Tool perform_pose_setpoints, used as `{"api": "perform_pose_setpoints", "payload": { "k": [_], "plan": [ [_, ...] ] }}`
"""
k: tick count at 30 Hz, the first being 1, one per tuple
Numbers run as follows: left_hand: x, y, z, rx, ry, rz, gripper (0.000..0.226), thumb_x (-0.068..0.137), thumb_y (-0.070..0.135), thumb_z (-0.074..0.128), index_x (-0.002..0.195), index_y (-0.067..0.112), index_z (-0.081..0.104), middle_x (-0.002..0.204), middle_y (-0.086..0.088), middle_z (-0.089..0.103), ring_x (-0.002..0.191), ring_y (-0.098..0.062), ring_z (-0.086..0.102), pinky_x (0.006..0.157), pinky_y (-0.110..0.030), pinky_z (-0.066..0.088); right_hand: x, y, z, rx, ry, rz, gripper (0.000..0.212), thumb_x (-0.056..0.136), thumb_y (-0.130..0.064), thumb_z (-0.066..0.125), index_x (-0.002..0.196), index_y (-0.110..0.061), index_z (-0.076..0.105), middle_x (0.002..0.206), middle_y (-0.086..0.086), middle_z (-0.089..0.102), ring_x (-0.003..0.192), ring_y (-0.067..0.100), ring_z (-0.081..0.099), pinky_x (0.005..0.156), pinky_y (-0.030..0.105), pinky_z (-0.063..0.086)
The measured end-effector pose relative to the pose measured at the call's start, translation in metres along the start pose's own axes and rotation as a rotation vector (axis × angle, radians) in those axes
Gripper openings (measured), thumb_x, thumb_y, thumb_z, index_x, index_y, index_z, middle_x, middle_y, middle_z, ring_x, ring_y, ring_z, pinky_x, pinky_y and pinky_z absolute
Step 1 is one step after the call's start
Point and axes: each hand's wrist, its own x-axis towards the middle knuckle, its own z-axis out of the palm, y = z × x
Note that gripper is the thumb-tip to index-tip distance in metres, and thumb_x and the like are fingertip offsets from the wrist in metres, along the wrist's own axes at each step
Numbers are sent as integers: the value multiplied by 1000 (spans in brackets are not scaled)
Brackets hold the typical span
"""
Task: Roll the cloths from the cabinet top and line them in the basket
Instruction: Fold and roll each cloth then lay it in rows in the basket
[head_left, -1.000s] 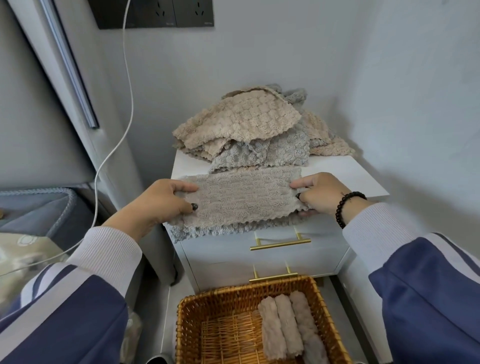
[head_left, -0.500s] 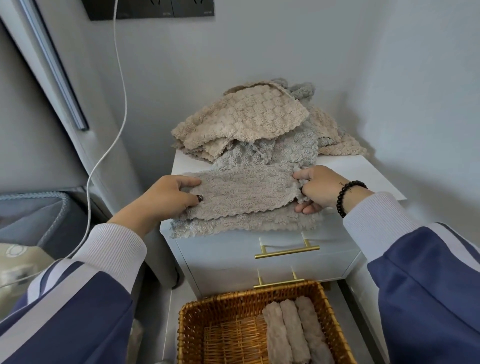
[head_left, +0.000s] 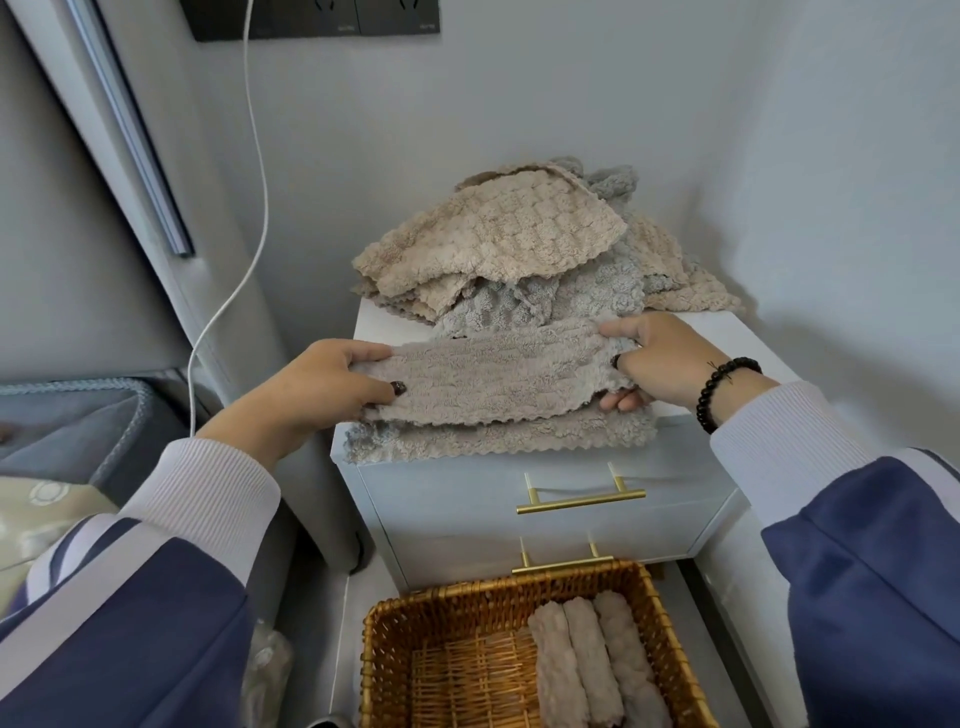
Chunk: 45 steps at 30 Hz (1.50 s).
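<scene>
A grey-beige fluffy cloth (head_left: 493, 379) lies stretched across the front of the white cabinet top (head_left: 727, 338), folded over itself with its lower layer at the front edge. My left hand (head_left: 317, 387) pinches its left end and my right hand (head_left: 654, 358) pinches its right end. Behind it sits a heap of beige and grey cloths (head_left: 509, 244). Below, on the floor, a wicker basket (head_left: 395, 654) holds three rolled cloths (head_left: 592, 665) side by side along its right half.
The cabinet stands in a corner, with walls behind and to the right. Two drawers with gold handles (head_left: 579, 501) face me. A white cable (head_left: 254, 208) hangs from a wall socket on the left. A grey bed edge (head_left: 78, 415) is at far left.
The cloth's upper layer has been folded further over towards the back, so the folded strip is narrower. Both hands moved slightly away from me with it.
</scene>
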Motion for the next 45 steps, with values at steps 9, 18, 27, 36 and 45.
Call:
{"api": "perform_pose_setpoints", "payload": {
  "k": [9, 18, 27, 36, 45],
  "plan": [
    [-11, -2, -2, -8, -30, 18, 56, 84, -2, 67, 137, 8, 51, 120, -7, 64, 104, -23, 66, 96, -36, 51, -11, 11, 0, -11, -44, 18, 62, 93, 12, 36, 148, -17, 31, 121, 12, 46, 68, 17, 72, 58, 22, 56],
    [-14, -5, -1, 131, -8, 12, 59, 89, -2, 60, 143, 15, 44, 121, -4, 61, 106, -29, 64, 99, -45, 49, -33, 11, 2, -10, -92, 11, 65, 93, 13, 34, 150, -17, 24, 157, 9, 19, 63, 13, 71, 55, 20, 56],
    [-19, -3, -2, 147, -71, 5, 56, 86, -2, 58, 139, 15, 46, 121, -17, 61, 91, -27, 57, 86, -45, 49, -32, 23, 1, -81, -167, 29, 74, 92, 15, 41, 151, -23, 22, 158, 0, 16, 85, 25, 70, 69, 26, 59],
    [-24, 3, 4, 535, -18, 116, 68, 82, 11, 67, 143, 20, 39, 132, -1, 51, 96, -23, 59, 78, -29, 48, -38, 20, -6, -356, -117, -71, 78, 77, -15, 76, 145, -22, 39, 134, -1, 47, 85, 16, 64, 71, 32, 59],
    [-5, -5, -1, 412, 157, 0, 75, 76, 41, 78, 135, 14, 41, 132, -6, 50, 117, -27, 50, 97, -36, 42, -3, 23, -8, -138, 319, -1, 45, 80, -31, 73, 118, -9, 63, 118, 8, 66, 102, 27, 63, 95, 42, 50]
  ]
}}
